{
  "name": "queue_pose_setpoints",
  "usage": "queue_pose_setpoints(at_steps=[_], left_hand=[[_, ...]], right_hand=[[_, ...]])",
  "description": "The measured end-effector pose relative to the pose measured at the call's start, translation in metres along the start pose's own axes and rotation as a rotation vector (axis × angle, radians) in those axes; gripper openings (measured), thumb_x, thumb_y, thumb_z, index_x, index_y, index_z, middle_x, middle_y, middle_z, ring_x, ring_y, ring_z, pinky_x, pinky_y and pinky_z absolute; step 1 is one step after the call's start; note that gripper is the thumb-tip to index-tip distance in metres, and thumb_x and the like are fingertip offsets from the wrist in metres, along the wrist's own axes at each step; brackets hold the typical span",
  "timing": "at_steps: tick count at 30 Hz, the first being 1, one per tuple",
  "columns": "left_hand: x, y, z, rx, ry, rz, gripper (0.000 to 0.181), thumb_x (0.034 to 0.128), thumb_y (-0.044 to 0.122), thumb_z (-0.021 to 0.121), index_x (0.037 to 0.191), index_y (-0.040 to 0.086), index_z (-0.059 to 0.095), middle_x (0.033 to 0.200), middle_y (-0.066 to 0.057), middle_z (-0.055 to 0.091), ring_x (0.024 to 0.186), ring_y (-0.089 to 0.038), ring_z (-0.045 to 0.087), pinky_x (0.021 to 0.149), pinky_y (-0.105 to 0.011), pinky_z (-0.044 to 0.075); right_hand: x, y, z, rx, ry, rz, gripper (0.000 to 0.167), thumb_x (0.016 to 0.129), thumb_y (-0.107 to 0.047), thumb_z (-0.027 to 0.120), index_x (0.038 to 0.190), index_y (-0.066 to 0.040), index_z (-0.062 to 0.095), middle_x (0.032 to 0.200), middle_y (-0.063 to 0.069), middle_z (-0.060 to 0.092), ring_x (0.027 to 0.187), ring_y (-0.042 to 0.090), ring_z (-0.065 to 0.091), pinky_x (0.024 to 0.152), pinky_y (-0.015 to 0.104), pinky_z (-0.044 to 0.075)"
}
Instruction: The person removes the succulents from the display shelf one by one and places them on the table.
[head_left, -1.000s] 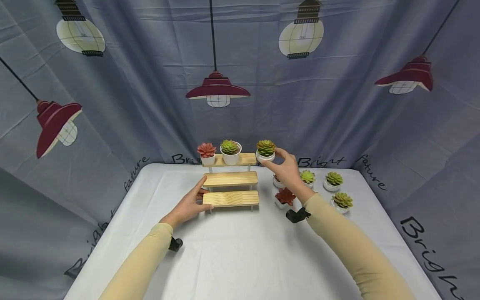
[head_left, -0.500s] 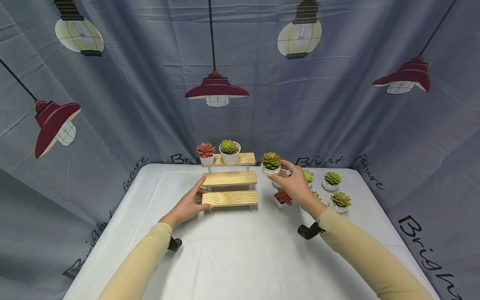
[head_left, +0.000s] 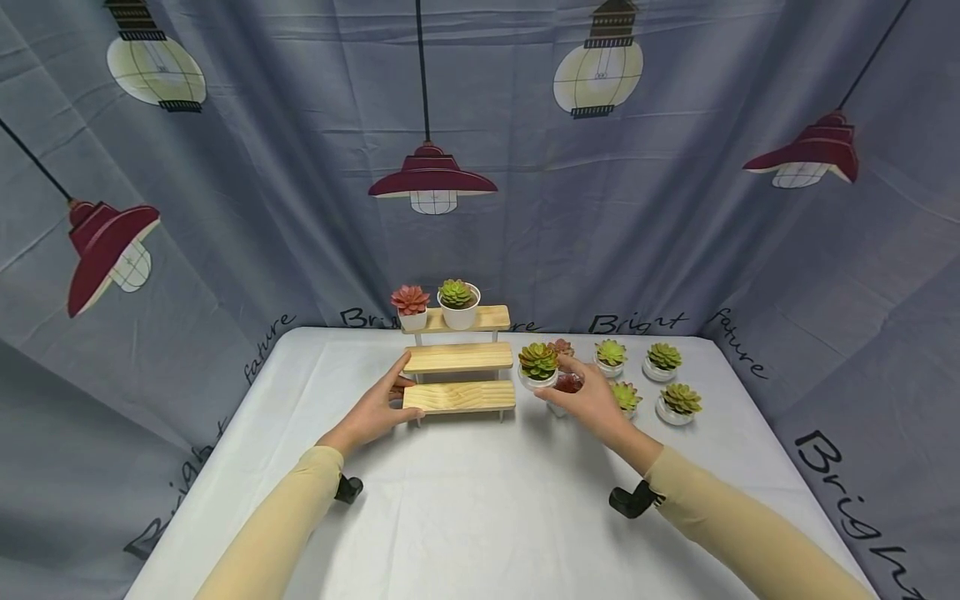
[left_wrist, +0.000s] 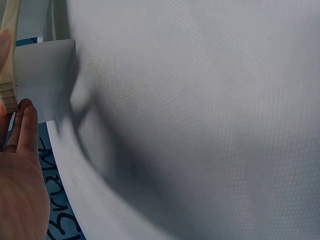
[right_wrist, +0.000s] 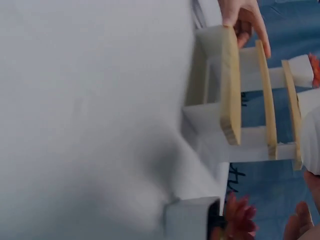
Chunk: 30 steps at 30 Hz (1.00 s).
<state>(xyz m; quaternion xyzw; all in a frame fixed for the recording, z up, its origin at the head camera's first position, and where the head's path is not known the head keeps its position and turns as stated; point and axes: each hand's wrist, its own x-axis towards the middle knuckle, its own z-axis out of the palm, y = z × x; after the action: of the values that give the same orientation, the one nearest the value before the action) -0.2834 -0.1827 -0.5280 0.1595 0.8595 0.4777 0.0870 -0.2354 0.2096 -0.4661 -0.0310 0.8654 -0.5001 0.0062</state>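
My right hand holds a green succulent with reddish tips in a small white pot, thumb and fingers at the pot's sides. It hangs just right of a three-tier wooden display stand, above the white cloth. In the right wrist view only part of that white pot shows at the edge. My left hand grips the stand's left end, thumb on the lowest board and a finger reaching to the middle one. On the top board stand a red potted succulent and a green potted succulent.
Right of the stand, several more potted succulents are on the white-covered table, among them green ones and a dark red one partly behind my right hand. A grey-blue curtain hangs behind the table.
My right hand has carried the green succulent from beside the top board down and toward me, now about level with the middle and lowest boards. The left hand keeps its place on the stand.
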Motion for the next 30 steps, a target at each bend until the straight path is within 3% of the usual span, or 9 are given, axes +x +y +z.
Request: queue_pose_setpoints(at_steps=[4, 14, 23, 30], left_hand=[[-0.001, 0.001, 0.000, 0.000, 0.000, -0.002, 0.112, 0.0852, 0.030, 0.087, 0.163, 0.046, 0.008, 0.142, -0.012, 0.051, 0.127, -0.035, 0.055, 0.107, -0.055, 0.044], [-0.001, 0.001, 0.000, -0.003, -0.003, -0.004, 0.112, 0.0850, 0.030, 0.087, 0.163, 0.047, 0.008, 0.142, -0.011, 0.051, 0.129, -0.035, 0.053, 0.108, -0.056, 0.043], [-0.002, 0.001, 0.000, 0.007, 0.002, 0.000, 0.113, 0.0843, 0.032, 0.087, 0.163, 0.045, 0.008, 0.142, -0.011, 0.051, 0.130, -0.035, 0.053, 0.109, -0.055, 0.043], [-0.001, 0.003, 0.001, 0.012, 0.006, 0.004, 0.113, 0.0847, 0.030, 0.087, 0.164, 0.044, 0.008, 0.140, -0.011, 0.052, 0.130, -0.034, 0.053, 0.111, -0.054, 0.042]], right_hand=[[-0.010, 0.007, 0.004, 0.032, -0.048, 0.012, 0.097, 0.080, -0.052, 0.086, 0.156, -0.011, 0.044, 0.148, 0.016, 0.050, 0.133, 0.036, 0.049, 0.103, 0.057, 0.046], [-0.039, 0.028, 0.014, -0.036, -0.101, 0.011, 0.086, 0.079, -0.043, 0.089, 0.150, -0.011, 0.053, 0.141, 0.010, 0.057, 0.120, 0.036, 0.053, 0.093, 0.046, 0.047], [-0.057, 0.052, 0.016, -0.099, -0.109, 0.052, 0.085, 0.080, -0.043, 0.088, 0.147, -0.004, 0.055, 0.137, 0.011, 0.061, 0.121, 0.027, 0.056, 0.097, 0.046, 0.049], [-0.064, 0.074, 0.013, -0.100, -0.096, 0.077, 0.082, 0.080, -0.042, 0.088, 0.147, -0.008, 0.055, 0.137, 0.010, 0.062, 0.126, 0.029, 0.054, 0.101, 0.049, 0.046]])
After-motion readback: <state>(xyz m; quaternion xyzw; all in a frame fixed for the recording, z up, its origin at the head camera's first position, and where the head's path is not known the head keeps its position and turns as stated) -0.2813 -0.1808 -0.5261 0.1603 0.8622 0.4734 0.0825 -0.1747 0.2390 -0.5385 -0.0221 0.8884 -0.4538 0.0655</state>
